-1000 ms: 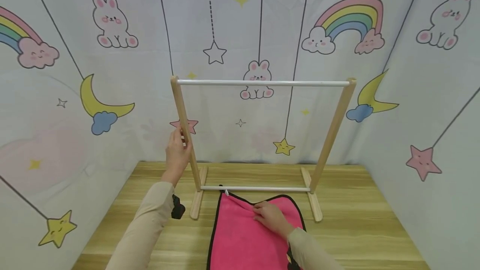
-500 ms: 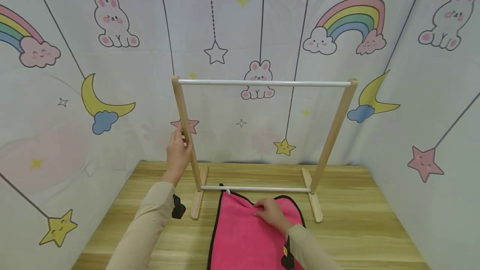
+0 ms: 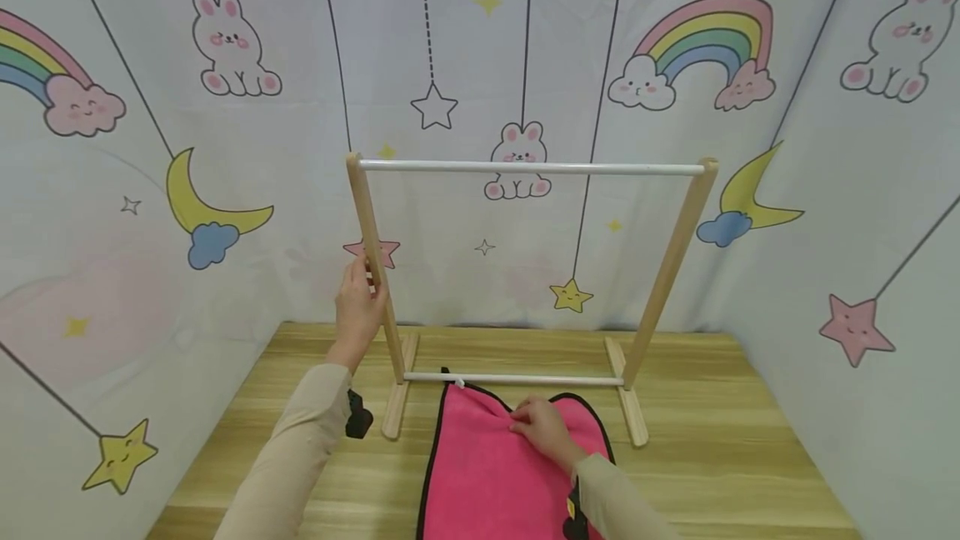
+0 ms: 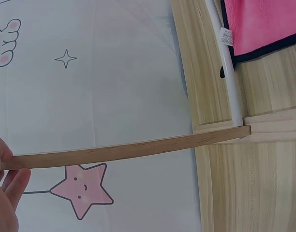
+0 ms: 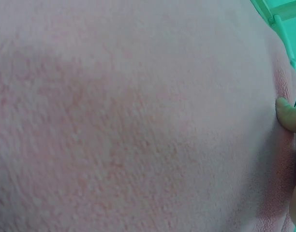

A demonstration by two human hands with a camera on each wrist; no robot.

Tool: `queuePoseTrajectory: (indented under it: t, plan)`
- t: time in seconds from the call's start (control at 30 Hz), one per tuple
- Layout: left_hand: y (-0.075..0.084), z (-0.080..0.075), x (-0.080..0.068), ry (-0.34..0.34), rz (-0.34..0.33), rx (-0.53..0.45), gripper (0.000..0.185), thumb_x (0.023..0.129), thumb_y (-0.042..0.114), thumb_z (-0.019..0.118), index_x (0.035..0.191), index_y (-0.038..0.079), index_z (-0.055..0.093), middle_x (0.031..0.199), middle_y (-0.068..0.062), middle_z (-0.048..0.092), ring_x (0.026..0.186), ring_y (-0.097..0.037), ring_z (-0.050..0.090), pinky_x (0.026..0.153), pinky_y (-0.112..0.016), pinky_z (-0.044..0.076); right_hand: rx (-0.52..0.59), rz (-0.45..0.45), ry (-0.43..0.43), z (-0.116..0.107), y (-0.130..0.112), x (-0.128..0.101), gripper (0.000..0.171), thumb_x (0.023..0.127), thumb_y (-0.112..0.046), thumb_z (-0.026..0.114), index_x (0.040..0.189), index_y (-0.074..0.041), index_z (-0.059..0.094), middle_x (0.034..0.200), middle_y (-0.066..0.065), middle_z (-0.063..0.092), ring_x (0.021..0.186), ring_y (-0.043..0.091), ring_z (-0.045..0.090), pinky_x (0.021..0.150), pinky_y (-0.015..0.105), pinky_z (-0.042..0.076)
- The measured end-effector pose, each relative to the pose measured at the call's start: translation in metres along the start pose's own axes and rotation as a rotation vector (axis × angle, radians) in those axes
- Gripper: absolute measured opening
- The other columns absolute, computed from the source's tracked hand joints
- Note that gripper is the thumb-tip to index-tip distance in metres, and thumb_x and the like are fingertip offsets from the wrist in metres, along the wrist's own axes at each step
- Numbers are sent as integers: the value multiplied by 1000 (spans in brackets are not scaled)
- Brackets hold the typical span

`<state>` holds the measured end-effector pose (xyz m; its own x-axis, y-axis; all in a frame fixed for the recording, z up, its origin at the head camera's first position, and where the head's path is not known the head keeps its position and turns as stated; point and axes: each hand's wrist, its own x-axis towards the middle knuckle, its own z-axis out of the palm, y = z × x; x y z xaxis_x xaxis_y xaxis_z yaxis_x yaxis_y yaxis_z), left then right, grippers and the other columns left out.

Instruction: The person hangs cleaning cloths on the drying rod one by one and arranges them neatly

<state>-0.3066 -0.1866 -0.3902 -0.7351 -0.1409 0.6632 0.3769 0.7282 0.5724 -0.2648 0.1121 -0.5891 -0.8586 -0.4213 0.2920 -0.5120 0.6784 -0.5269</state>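
A small wooden rack (image 3: 678,240) with a white top bar (image 3: 525,167) stands on the wooden table (image 3: 712,440). My left hand (image 3: 358,298) grips its left post (image 3: 375,257) at mid height; in the left wrist view the fingers (image 4: 7,186) wrap the post (image 4: 138,150). A pink towel (image 3: 487,473) with black edging lies flat in front of the rack's lower white rail (image 3: 517,377). My right hand (image 3: 542,427) sits on the towel near its top edge, fingers curled into the cloth. The right wrist view is filled by pink cloth (image 5: 138,121), with one fingertip (image 5: 288,113) at the right.
Printed fabric walls (image 3: 150,190) with rabbits, rainbows and stars close in the table at the back and both sides. The rack's two flat feet (image 3: 630,407) rest on the tabletop. A white tag (image 4: 226,36) on the towel's corner lies by the lower rail (image 4: 225,72).
My right hand's fingers have curled a little more into the towel's top edge. My left hand stays on the post, and the rack has not moved.
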Motion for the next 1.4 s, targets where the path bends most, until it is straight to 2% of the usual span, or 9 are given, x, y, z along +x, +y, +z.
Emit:
queuePoseTrajectory:
  t: [0.23,0.37,0.53,0.77,0.93,1.23,1.4]
  plan:
    - [1,0,0,7,-1,1,43,84,-4,55,125,-5,41,103,-23,50,85,-35,60,67,-42,55,-6,-49,60,3,-1,0,11,73,-9,73,84,-5,73,78,2,66,74,17,61,66,27,50]
    - [0,0,0,3,-3,4,44,84,-4,56,126,-6,41,104,-23,50,84,-34,60,66,-41,55,-40,-87,61,1,-5,-1,9,74,-9,73,83,-7,73,77,1,65,74,17,59,67,28,49]
    - [1,0,0,7,8,7,46,83,-5,56,127,-7,40,104,-24,51,85,-35,60,67,-41,55,-14,-123,48,-10,-11,-1,10,77,-7,70,86,-6,73,79,1,65,74,14,60,64,24,50]
    - [0,1,0,-5,-4,0,47,84,-5,56,128,-5,39,106,-24,50,87,-35,60,69,-41,55,5,-160,43,-44,-31,3,12,78,-9,70,89,-7,73,81,0,66,75,11,62,62,22,51]
    - [-2,1,0,8,18,13,43,85,-4,56,125,-5,41,104,-24,51,85,-35,60,67,-41,55,23,-197,36,-71,-49,7,13,78,-9,70,90,-7,72,82,-1,64,74,10,60,61,22,50]
    - [-1,1,0,11,13,12,42,86,-2,54,126,-4,41,104,-24,50,85,-35,60,66,-41,55,45,-173,27,-125,-85,21,15,80,-11,68,94,-8,72,81,-1,63,67,8,55,56,19,46]
    - [0,1,0,2,5,17,44,85,-3,55,126,-5,40,105,-24,50,86,-35,59,68,-41,55,66,-172,30,-154,-102,30,15,80,-9,68,94,-6,72,81,0,64,68,6,55,57,17,47]
